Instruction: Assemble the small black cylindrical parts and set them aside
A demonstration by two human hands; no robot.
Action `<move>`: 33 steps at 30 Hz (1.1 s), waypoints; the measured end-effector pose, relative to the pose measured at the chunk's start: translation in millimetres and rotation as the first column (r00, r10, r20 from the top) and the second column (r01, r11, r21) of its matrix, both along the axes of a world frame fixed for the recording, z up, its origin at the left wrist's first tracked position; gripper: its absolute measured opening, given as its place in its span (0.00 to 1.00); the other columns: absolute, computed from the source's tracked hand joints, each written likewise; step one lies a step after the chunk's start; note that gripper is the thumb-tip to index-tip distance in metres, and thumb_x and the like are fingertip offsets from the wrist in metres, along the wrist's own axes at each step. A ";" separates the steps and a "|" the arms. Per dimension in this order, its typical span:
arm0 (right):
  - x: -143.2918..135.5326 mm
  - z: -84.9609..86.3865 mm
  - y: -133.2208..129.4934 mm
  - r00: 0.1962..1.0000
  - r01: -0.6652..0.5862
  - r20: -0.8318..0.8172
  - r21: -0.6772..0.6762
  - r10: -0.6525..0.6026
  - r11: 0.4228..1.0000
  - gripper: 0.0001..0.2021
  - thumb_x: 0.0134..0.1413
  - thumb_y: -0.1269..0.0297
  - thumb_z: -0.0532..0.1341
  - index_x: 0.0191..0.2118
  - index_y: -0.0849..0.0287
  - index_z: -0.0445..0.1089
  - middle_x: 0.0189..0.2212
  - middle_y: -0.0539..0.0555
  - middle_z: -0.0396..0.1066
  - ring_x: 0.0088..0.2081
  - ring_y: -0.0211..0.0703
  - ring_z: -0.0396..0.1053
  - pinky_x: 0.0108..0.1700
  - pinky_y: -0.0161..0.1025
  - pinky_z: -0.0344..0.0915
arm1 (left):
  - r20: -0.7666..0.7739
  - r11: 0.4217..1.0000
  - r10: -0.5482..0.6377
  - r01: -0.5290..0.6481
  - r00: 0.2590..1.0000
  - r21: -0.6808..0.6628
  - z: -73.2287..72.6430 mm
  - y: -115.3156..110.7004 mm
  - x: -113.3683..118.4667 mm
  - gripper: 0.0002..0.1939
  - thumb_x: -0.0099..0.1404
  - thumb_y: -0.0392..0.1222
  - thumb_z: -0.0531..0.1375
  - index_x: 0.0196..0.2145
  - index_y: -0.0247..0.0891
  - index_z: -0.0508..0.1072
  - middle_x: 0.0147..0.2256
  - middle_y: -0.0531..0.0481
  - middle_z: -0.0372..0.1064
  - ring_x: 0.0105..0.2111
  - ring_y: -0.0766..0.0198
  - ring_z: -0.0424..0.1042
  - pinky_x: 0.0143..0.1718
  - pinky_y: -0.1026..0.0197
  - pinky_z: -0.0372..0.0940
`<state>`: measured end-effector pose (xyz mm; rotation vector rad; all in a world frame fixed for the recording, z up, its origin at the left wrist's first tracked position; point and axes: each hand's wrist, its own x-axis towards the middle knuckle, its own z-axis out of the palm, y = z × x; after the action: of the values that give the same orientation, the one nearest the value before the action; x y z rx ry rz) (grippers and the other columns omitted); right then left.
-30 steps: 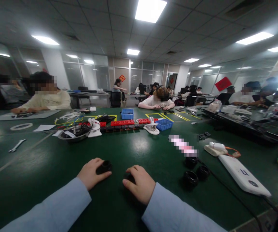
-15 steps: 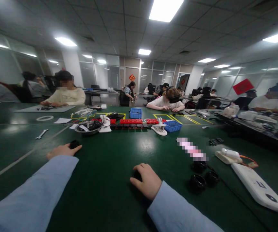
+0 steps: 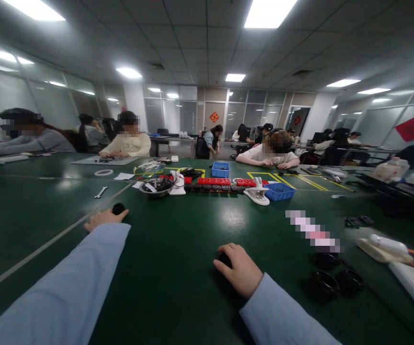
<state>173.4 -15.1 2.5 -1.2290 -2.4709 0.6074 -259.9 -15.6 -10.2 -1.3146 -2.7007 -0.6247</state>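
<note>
My left hand [image 3: 105,220] reaches out over the green table, its thumb and fingers around a small black round part [image 3: 119,208]. My right hand [image 3: 241,269] rests nearer to me, curled over another dark rounded part [image 3: 224,259], mostly hidden under the fingers. Three black ring-shaped parts stand together to the right of that hand: a rear one [image 3: 326,259], a front-left one [image 3: 324,284] and a front-right one [image 3: 350,281]. Beyond my left hand lies a wrench [image 3: 101,192].
Across the table sit a metal bowl of cables [image 3: 155,190], red power strips [image 3: 214,181], a white clamp [image 3: 258,192] and blue bins [image 3: 279,191]. A white device [image 3: 413,287] and a black cable lie at right. Co-workers sit along the far side.
My view has turned left, so the table's things appear farther right. Against the table, my left hand has shifted left with its black part. The right hand stays about where it was.
</note>
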 end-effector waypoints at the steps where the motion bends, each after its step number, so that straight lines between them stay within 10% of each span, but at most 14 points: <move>1: 0.0 0.1 -0.1 1.000 -0.002 0.002 0.000 0.002 1.000 0.17 0.55 0.57 0.54 0.44 0.63 0.67 0.42 0.60 0.66 0.45 0.50 0.62 0.47 0.44 0.58 | 0.013 0.998 0.064 -0.064 0.998 -0.008 -0.6 -1.4 -0.5 0.37 0.57 0.68 0.45 0.42 0.28 0.67 0.40 0.39 0.64 0.47 0.30 0.56 0.38 0.33 0.54; 13: -0.5 4.6 -3.3 1.000 -0.003 -0.001 -0.015 0.003 1.000 0.17 0.56 0.58 0.53 0.44 0.64 0.67 0.42 0.60 0.66 0.46 0.50 0.62 0.49 0.44 0.57 | 0.025 0.909 0.330 -0.325 0.944 0.262 -2.4 3.9 16.9 0.44 0.52 0.66 0.53 0.54 0.24 0.58 0.52 0.22 0.54 0.52 0.31 0.54 0.46 0.33 0.49; 19: -1.1 6.1 -3.1 1.000 -0.005 -0.012 -0.012 0.004 1.000 0.16 0.55 0.59 0.54 0.44 0.65 0.68 0.41 0.60 0.66 0.45 0.51 0.62 0.48 0.45 0.58 | -0.204 0.893 0.103 0.000 0.974 0.451 3.5 7.3 60.9 0.45 0.56 0.60 0.53 0.61 0.30 0.43 0.61 0.35 0.41 0.60 0.46 0.41 0.59 0.45 0.33; 24: -0.7 3.6 -2.9 0.994 0.002 -0.109 -0.017 -0.004 1.000 0.16 0.56 0.59 0.53 0.43 0.66 0.69 0.39 0.62 0.67 0.43 0.51 0.62 0.47 0.46 0.58 | -0.711 0.439 -0.434 0.819 0.553 0.370 -16.1 5.0 160.6 0.43 0.58 0.58 0.53 0.63 0.39 0.38 0.60 0.39 0.44 0.58 0.41 0.48 0.57 0.37 0.34; 29: -1.9 -5.0 4.4 0.966 0.114 -0.228 -0.043 -0.121 0.993 0.19 0.58 0.59 0.52 0.52 0.64 0.61 0.41 0.60 0.66 0.44 0.47 0.63 0.48 0.43 0.58 | -0.658 0.196 -0.643 0.914 0.393 0.355 -28.1 -25.9 261.0 0.42 0.56 0.71 0.42 0.62 0.52 0.32 0.51 0.45 0.61 0.59 0.46 0.48 0.57 0.35 0.35; 33: -1.8 -12.9 12.7 0.920 0.211 -0.320 -0.087 -0.227 0.974 0.20 0.58 0.59 0.51 0.54 0.63 0.57 0.41 0.59 0.66 0.42 0.45 0.65 0.46 0.43 0.61 | -0.616 0.111 -0.704 0.911 0.355 0.398 -23.1 -34.6 290.9 0.45 0.54 0.74 0.39 0.61 0.52 0.26 0.53 0.44 0.59 0.62 0.49 0.36 0.57 0.34 0.31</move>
<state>171.7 -2.4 -10.4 -1.2830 -2.0235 0.7488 31.0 -50.1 -33.3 -2.2754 -0.9151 -1.2338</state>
